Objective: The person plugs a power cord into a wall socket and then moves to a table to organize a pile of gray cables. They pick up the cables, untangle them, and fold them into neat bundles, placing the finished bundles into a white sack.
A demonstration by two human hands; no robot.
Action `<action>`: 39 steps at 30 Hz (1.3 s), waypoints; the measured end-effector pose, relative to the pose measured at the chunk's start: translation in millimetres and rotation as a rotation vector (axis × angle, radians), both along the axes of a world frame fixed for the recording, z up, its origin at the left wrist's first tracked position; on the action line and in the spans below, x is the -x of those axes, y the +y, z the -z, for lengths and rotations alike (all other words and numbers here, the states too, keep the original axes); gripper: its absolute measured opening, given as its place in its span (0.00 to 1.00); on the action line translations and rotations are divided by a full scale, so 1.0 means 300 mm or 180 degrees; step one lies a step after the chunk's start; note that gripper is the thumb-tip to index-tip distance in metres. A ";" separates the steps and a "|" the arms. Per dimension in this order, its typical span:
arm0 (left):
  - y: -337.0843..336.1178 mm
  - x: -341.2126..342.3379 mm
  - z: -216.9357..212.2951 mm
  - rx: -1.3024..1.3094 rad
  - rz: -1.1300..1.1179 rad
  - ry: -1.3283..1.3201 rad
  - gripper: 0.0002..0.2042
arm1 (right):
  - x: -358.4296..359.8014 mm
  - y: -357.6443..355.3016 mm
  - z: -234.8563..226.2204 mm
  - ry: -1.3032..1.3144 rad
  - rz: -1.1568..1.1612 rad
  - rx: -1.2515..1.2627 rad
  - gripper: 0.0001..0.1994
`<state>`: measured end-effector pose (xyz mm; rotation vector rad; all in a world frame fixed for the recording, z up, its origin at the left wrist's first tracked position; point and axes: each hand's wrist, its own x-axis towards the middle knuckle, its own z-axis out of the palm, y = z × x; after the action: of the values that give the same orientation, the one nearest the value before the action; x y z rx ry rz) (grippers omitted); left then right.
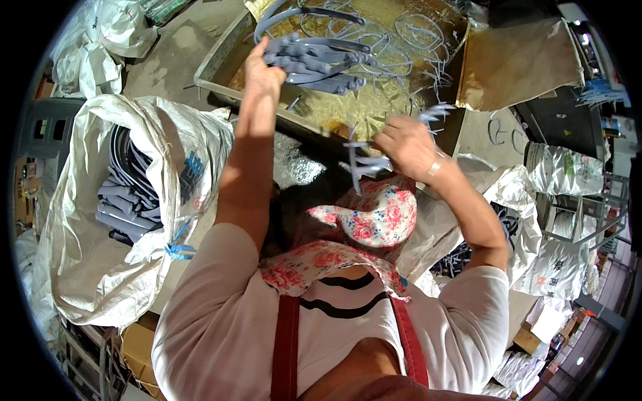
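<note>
My left hand (262,72) is closed around one end of a bundle of grey moulded straps (317,63), held over the left part of a shallow metal-edged tray (214,73). A long curved band loops above the bundle. My right hand (406,146), at the tray's near right side, is closed on pale grey branched plastic strips (363,162). They stick out on both sides of the fist and are smeared by motion. Thin grey plastic loops and strips (418,33) lie tangled in the tray, over its yellowish bottom.
A white woven sack (67,247) on the left holds similar grey straps (130,200). Another open sack (525,200) on the right contains thin dark pieces. A cardboard sheet (515,63) leans at the tray's right side. Loose strips (496,131) lie on the floor beyond.
</note>
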<state>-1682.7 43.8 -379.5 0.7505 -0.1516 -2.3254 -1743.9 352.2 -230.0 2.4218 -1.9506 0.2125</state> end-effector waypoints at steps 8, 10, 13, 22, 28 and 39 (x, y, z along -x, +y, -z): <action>0.062 -0.013 -0.119 -0.0048 -0.0234 -0.0480 0.09 | 0.027 0.772 -0.357 0.2282 0.3139 0.1261 0.06; 0.063 -0.034 -0.129 0.0073 0.0062 -0.0364 0.10 | 0.031 0.980 -0.297 0.2313 0.4233 -0.0028 0.21; 0.113 -0.024 -0.160 0.0205 0.0203 -0.0275 0.11 | 0.009 1.005 -0.274 0.2137 0.4637 -0.1000 0.34; 0.290 -0.044 -0.277 0.1833 0.0959 -0.0594 0.07 | 0.223 0.108 -0.131 -0.5226 0.2884 0.0530 0.34; 0.306 -0.052 -0.251 0.3672 0.1753 -0.1015 0.14 | 0.186 -0.384 0.017 -0.6706 0.2531 0.0003 0.45; 0.318 -0.022 -0.231 0.2307 0.1591 -0.0364 0.14 | 0.286 -0.314 0.205 -0.7463 0.2717 0.0795 0.09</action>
<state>-1676.0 139.3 -310.1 0.4967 -1.2776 -2.3977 -1829.8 257.9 -291.4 -0.1008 -2.0726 3.5241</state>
